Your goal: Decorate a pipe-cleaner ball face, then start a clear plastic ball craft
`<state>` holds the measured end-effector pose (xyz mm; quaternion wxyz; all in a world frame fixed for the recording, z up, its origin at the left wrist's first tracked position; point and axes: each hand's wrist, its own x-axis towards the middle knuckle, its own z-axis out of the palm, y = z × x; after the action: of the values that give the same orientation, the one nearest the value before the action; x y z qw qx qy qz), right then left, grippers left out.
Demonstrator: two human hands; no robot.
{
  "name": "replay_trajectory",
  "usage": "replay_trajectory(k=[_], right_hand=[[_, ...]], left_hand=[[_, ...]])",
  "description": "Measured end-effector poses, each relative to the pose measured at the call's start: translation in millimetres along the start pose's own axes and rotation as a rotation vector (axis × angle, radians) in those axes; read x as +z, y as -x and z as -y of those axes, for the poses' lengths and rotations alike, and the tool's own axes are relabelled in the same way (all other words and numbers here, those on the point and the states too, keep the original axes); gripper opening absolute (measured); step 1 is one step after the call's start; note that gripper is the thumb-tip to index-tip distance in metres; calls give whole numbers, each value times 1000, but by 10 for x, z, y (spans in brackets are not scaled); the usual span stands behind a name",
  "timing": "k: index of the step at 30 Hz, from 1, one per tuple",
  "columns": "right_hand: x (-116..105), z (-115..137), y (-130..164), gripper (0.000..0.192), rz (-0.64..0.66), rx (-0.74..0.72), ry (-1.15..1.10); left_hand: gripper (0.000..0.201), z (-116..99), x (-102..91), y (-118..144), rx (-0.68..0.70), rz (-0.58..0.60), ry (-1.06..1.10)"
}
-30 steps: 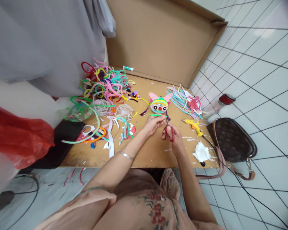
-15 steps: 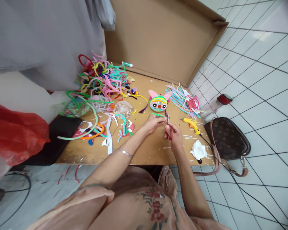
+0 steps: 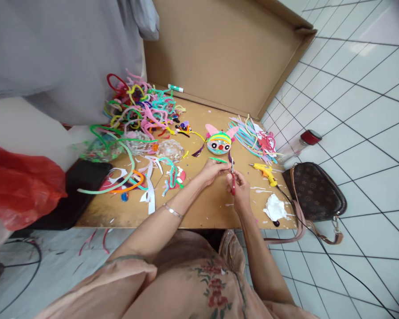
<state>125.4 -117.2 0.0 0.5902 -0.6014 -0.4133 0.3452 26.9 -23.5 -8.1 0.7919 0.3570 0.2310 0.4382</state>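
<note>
My left hand [image 3: 211, 170] pinches a short green pipe cleaner piece [image 3: 218, 160] above the cardboard work surface [image 3: 202, 208]. My right hand [image 3: 239, 188] grips small red-handled scissors [image 3: 232, 179], their blades pointing up toward the green piece. Just beyond both hands sits a round craft face [image 3: 220, 142] with pink ears, striped top, big eyes and a red nose.
A tangled heap of coloured pipe cleaners [image 3: 139, 110] fills the back left. Straight pipe cleaners [image 3: 256, 139] lie at the right, beside a yellow glue gun [image 3: 265, 172] and a white tissue [image 3: 275, 208]. A brown handbag [image 3: 314, 190] and red-capped bottle [image 3: 301, 144] sit on the tiled floor.
The scissor handles have closed together in my right hand. The view has shifted slightly; both hands stay near the craft face.
</note>
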Motion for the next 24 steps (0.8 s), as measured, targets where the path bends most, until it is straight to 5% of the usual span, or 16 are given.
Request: replay_trajectory(k=[13, 17, 20, 24], right_hand=[[-52, -105, 76, 48, -47, 37, 7], [-178, -98, 170, 25, 37, -93, 487], [-209, -53, 264, 36, 168, -165, 847], [-169, 30, 315, 25, 430, -250, 940]], left_hand=[[30, -38, -7, 1, 12, -58, -2], [29, -193, -128, -65, 109, -168, 47], [32, -289, -187, -83, 136, -200, 63], [33, -296, -171, -65, 120, -180, 40]])
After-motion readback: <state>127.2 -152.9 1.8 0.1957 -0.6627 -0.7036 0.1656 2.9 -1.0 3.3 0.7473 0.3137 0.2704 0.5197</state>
